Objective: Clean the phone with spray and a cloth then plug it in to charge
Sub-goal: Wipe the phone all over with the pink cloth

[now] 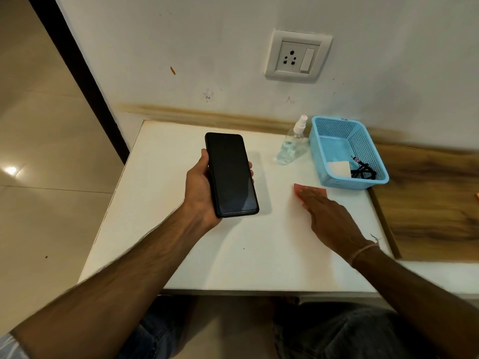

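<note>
My left hand (198,187) grips a black phone (230,174) above the white table (181,250), dark screen facing up. To the right, my right hand (328,216) lies flat with straight fingers on a pink cloth (302,189), most of which it hides. A clear spray bottle (291,143) with a white nozzle stands at the back of the table. The blue basket (321,149) beside it holds a white charger block (339,169) and a black cable (364,171). On the wall above is a white socket (298,57) with a switch.
The table's left edge drops to a tiled floor (39,151). A wooden surface (427,203) adjoins the table on the right. My knees in jeans show under the front edge.
</note>
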Demonstrator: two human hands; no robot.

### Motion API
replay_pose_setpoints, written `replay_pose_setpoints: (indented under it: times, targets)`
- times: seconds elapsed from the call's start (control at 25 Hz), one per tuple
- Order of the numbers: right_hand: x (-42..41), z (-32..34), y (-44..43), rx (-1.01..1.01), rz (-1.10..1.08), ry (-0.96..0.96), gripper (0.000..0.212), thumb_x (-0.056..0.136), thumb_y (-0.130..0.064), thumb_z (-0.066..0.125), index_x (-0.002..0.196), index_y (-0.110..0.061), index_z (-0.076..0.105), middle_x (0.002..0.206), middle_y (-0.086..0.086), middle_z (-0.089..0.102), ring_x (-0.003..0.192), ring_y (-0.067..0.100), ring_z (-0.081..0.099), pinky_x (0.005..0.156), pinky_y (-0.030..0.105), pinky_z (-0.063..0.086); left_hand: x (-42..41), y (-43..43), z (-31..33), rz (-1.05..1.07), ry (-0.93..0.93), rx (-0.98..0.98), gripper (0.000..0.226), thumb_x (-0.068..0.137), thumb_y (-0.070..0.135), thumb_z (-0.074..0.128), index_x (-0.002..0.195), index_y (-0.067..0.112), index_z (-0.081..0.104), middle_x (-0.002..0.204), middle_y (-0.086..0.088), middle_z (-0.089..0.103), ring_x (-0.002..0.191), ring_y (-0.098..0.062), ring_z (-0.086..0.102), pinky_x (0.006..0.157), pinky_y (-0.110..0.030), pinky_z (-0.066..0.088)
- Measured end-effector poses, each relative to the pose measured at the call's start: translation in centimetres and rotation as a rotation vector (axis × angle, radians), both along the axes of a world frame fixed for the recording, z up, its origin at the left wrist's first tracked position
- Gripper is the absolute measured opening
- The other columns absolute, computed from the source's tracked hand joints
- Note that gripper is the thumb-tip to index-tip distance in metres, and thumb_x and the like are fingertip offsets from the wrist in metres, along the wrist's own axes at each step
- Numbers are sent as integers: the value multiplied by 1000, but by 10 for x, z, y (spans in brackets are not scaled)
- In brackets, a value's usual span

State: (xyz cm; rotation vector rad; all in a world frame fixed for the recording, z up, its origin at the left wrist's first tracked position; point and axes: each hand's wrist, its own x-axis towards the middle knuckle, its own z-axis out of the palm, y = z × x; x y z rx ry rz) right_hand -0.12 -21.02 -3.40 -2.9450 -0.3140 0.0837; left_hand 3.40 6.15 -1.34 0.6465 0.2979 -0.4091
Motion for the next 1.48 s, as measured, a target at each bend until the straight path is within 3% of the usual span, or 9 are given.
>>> replay_pose_setpoints:
  times: [0.16,0.28,0.4,0.52,0.72,0.88,1.0,1.32,1.48]
  targets:
    - [2,17,25,51,-68,57,51,99,-37,49,145,-17,42,153,1,39,142,18,33,113,34,30,-2,-1,2,-29,18,33,70,99,63,34,128,8,67,124,-21,66,101,-33,67,87,-41,57]
    - [1,38,73,558,-178,-113,37,93,-40,60,124,-20,64,124,-2,67,114,13,61,97,26,49,-4,-6,2,-76,8,66,73,99,65,34,132,7,64,127,-19,65,103,-33,66,88,-42,56]
    - [13,52,112,1012,-404,106,14,95,-29,59,100,-19,68,95,-1,73,88,18,70,73,28,59,-5,-7,3,-92,22,74,70,97,66,35,119,11,73,122,-15,70,99,-33,70,88,-47,58]
    - [23,54,120,1251,-510,277,11,97,-15,57,95,-14,68,92,6,73,81,22,69,69,33,58,-3,-3,4,-70,43,81,67,98,64,37,106,13,79,113,-14,74,92,-32,74,79,-46,61]
    - [28,36,116,1348,-495,243,13,96,-8,57,101,-10,69,93,7,74,79,20,69,67,28,57,2,-4,7,21,44,359,57,100,57,42,119,11,72,114,-10,75,101,-31,72,85,-43,60]
    - [39,19,114,1262,-578,172,12,94,-10,60,94,-17,70,91,4,74,87,23,71,81,40,60,6,-1,4,186,-49,757,22,102,21,55,111,14,74,99,-1,77,85,-21,73,70,-30,60]
    - [42,9,116,1207,-623,146,10,93,-11,62,95,-15,71,91,4,74,88,21,71,85,44,58,3,-1,-2,154,-111,940,31,97,-3,54,118,12,72,103,0,76,93,-19,73,81,-34,62]
    - [31,31,110,1229,-508,52,10,90,-14,66,99,-13,71,92,5,74,86,23,71,80,43,60,-4,8,17,207,-272,802,37,92,-12,55,118,10,71,102,-6,78,92,-22,75,70,-29,58]
    - [22,59,103,1269,-380,7,9,92,-15,63,98,-13,69,88,2,75,78,19,73,68,28,60,-10,10,31,248,-443,688,38,91,-11,56,124,4,67,91,-2,78,88,-21,73,74,-31,57]
